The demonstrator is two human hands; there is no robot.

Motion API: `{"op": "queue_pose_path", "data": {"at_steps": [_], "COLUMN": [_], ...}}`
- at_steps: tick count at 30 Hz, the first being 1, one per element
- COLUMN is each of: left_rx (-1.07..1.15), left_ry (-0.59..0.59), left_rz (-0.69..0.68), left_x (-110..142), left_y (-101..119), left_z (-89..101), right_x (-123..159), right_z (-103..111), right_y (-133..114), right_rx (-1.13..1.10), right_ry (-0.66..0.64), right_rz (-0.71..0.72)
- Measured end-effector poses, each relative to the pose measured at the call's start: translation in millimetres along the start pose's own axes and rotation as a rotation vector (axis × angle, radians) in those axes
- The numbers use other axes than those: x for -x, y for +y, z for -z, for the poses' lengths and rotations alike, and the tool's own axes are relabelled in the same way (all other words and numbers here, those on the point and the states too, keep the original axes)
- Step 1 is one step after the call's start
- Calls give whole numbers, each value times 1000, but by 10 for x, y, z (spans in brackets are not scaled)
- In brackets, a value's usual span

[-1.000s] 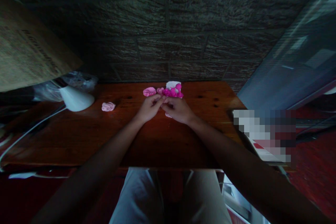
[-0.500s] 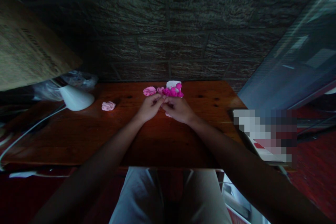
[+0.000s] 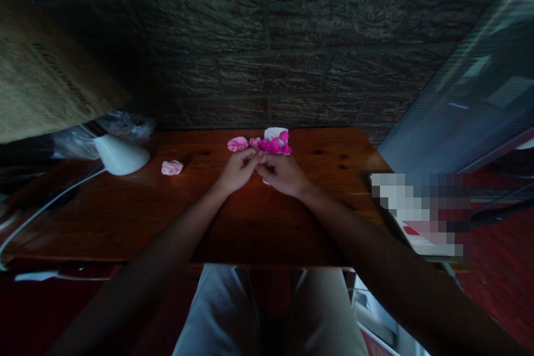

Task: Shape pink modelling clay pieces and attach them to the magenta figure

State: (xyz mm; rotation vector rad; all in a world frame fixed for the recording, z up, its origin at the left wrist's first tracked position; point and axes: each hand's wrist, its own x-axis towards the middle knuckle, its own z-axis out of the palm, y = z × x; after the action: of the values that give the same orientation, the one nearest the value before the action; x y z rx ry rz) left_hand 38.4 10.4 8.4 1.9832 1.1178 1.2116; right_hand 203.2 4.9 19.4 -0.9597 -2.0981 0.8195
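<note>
Left hand (image 3: 238,172) and right hand (image 3: 286,174) meet over a wooden table (image 3: 267,222), just on the wearer's side of a magenta clump (image 3: 275,147). Their fingers are bent and drawn in close, tips together — whether anything is pinched between them, I cannot tell. A white piece (image 3: 272,133) shows behind the clump. Left of the clump come a small lump (image 3: 255,143), a pink lump (image 3: 237,144) and — well apart — a pale lump (image 3: 172,167), then a lamp (image 3: 120,156).

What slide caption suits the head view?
Left hand and right hand meet near pink claylike lumps on a wooden tabletop.
</note>
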Motion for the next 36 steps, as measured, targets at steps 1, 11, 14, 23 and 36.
{"op": "queue_pose_path", "data": {"at_steps": [1,11,14,23,36], "left_rx": [-6,-32,-39,-63,-65], "left_ry": [-1,-28,-25,-23,-20], "left_rz": [4,14,6,40,23], "left_x": [1,0,3,16,19], "left_y": [-5,-20,-7,-40,-23], "left_z": [2,5,5,6,7], "right_x": [0,1,0,0,6], "right_z": [0,4,0,9,14], "right_y": [2,-6,-1,-27,-31], "right_rx": [0,-1,-9,-25,-2], "right_ry": [-2,-11,-3,-15,-12], "right_rz": [3,-4,8,4,5]}}
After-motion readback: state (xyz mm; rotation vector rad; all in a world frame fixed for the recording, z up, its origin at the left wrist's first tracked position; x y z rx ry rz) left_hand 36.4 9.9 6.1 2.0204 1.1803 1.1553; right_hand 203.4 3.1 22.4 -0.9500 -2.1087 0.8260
